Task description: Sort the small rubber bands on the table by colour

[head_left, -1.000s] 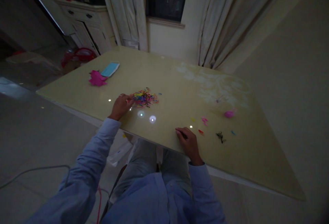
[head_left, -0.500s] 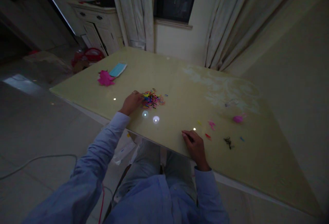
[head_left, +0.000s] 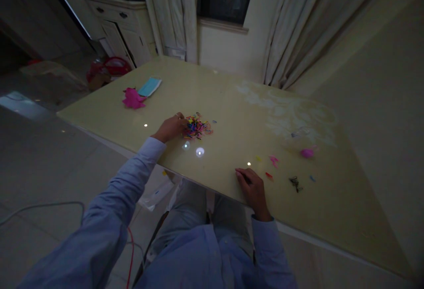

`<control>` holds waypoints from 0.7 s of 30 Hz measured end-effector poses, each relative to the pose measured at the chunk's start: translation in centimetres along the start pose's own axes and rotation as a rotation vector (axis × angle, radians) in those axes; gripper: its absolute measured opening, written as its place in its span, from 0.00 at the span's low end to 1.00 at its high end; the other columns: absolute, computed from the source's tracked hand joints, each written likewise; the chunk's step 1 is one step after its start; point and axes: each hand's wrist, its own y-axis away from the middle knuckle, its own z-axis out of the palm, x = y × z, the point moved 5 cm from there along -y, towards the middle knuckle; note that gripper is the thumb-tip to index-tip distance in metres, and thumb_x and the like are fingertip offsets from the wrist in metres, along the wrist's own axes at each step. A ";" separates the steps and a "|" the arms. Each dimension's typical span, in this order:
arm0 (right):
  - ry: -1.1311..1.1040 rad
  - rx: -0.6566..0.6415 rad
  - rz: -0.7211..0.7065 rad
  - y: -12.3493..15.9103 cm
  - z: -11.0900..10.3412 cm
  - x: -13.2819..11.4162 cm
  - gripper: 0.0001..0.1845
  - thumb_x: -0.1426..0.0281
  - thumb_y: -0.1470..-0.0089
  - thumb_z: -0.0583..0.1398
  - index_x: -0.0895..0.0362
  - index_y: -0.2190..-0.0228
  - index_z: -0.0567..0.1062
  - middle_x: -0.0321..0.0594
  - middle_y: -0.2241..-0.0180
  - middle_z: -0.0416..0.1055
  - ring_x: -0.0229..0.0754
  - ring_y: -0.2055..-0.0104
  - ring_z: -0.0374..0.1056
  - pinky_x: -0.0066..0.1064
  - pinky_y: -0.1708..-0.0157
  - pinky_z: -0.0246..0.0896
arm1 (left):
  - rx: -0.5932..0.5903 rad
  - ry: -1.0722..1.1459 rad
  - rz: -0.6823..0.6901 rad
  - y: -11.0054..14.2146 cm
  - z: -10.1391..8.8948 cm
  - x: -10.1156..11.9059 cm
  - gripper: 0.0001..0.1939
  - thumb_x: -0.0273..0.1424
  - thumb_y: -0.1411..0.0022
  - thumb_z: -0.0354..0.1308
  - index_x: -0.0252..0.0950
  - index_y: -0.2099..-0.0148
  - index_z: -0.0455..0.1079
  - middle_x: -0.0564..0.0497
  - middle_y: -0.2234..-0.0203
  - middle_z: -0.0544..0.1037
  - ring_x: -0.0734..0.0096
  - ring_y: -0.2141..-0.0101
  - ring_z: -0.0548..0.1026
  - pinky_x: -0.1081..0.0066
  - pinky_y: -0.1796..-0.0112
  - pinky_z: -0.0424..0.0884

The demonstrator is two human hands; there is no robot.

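A heap of small multicoloured loops (head_left: 201, 127), too small to tell whether elastic bands or clips, lies mid-table. My left hand (head_left: 170, 128) reaches its left side, fingers bent together at the loops. Whatever is between those fingertips is hidden. On the near table edge rests my right hand (head_left: 253, 190), fingers curled in and thumb against them; its grip is hidden from above. Just right of it lie a small red piece (head_left: 269, 176), a pink piece (head_left: 274, 161) and a yellow piece (head_left: 258, 158). Farther right is a dark cluster of small pieces (head_left: 294, 182).
A blue face mask (head_left: 150, 87) and a crumpled magenta item (head_left: 134, 99) lie at the far left of the glossy table (head_left: 225, 103). A purple bundle (head_left: 307, 153) and a small blue piece (head_left: 312, 178) are at the right. A cabinet (head_left: 122, 26) stands behind.
My left hand stays by the heap, its fingers shifting slightly and lifting a little at the loops' left side. My right hand keeps its place. The view has shifted slightly.
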 end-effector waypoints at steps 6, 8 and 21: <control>0.017 -0.006 -0.005 0.1 0.0 0.1 0.11 0.65 0.40 0.59 0.56 0.63 0.79 0.40 0.69 0.74 0.39 0.68 0.70 0.30 0.67 0.64 | -0.040 0.026 0.059 -0.3 0.3 -0.1 0.16 0.35 0.36 0.52 0.39 0.49 0.75 0.43 0.51 0.69 0.66 0.64 0.73 0.70 0.65 0.66; 0.024 -0.005 -0.004 0.1 0.0 0.1 0.11 0.65 0.40 0.58 0.56 0.63 0.79 0.40 0.69 0.75 0.40 0.67 0.70 0.31 0.67 0.64 | -0.032 0.057 0.059 -0.4 0.5 -0.2 0.16 0.36 0.35 0.51 0.39 0.51 0.75 0.43 0.52 0.69 0.66 0.64 0.73 0.69 0.65 0.65; 0.038 -0.004 0.016 -0.1 -0.1 -0.1 0.12 0.63 0.40 0.58 0.56 0.64 0.79 0.40 0.69 0.75 0.40 0.67 0.71 0.31 0.67 0.65 | 0.143 0.286 0.043 -1.2 1.4 -1.5 0.13 0.32 0.39 0.52 0.35 0.58 0.76 0.43 0.57 0.69 0.66 0.63 0.70 0.67 0.61 0.68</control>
